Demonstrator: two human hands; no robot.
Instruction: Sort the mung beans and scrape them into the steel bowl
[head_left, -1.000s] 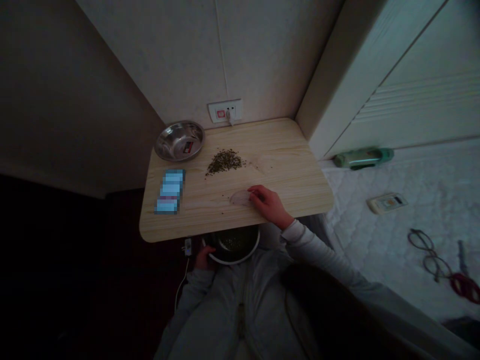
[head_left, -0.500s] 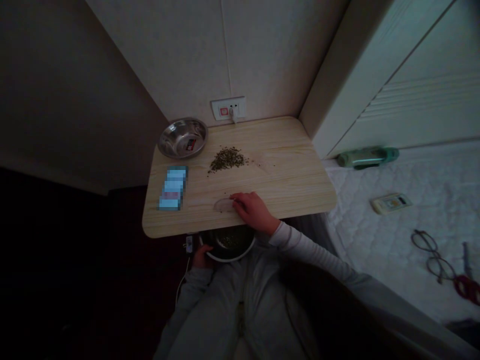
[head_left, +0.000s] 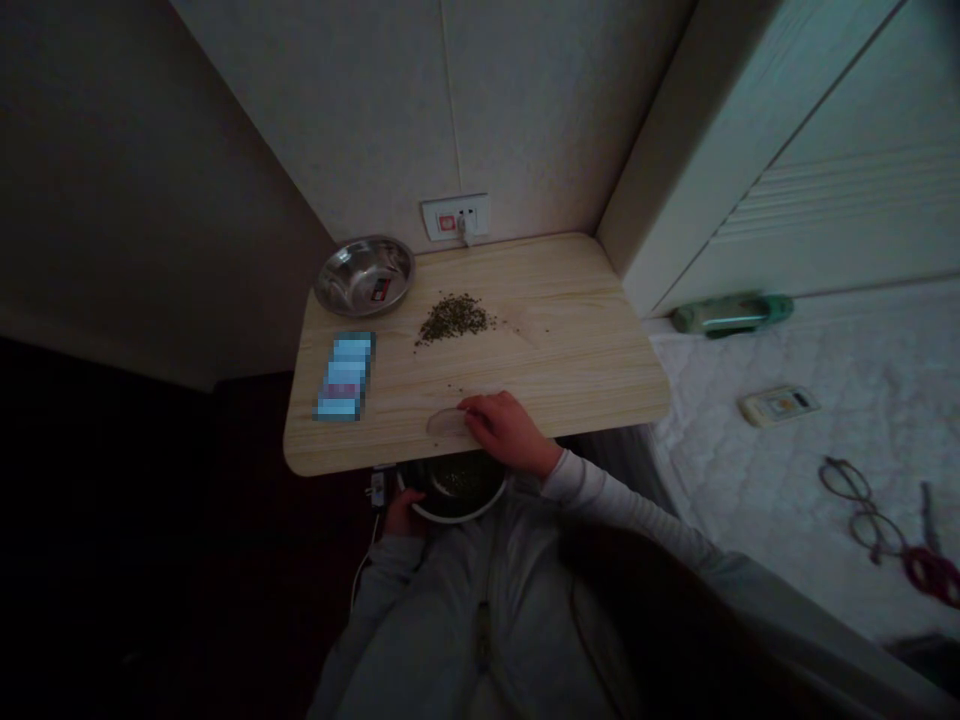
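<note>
My right hand (head_left: 510, 428) is closed on a thin, clear, rounded plastic piece (head_left: 445, 423), which lies against the wooden table (head_left: 570, 350) near its front edge. A few loose grains show around the piece. Below that edge, my left hand (head_left: 403, 512) grips the side of a dark bowl with a pale rim (head_left: 454, 519); small grains lie inside it, and the table hides its far part. Farther back on the table spreads a pile of small greenish-brown grains (head_left: 454, 318), with a few strays to its right.
At the table's back left stands a steel bowl (head_left: 341, 285), with a phone (head_left: 345, 375) in front of it. A plug sits in the wall socket (head_left: 455, 217). On the white bed to the right lie a green bottle (head_left: 731, 315), a pale device (head_left: 780, 405), glasses (head_left: 862, 510) and red-handled scissors (head_left: 932, 575).
My right hand and the clear plastic piece have slid slightly toward the table's front edge. My left hand and the dark bowl stay in nearly the same place.
</note>
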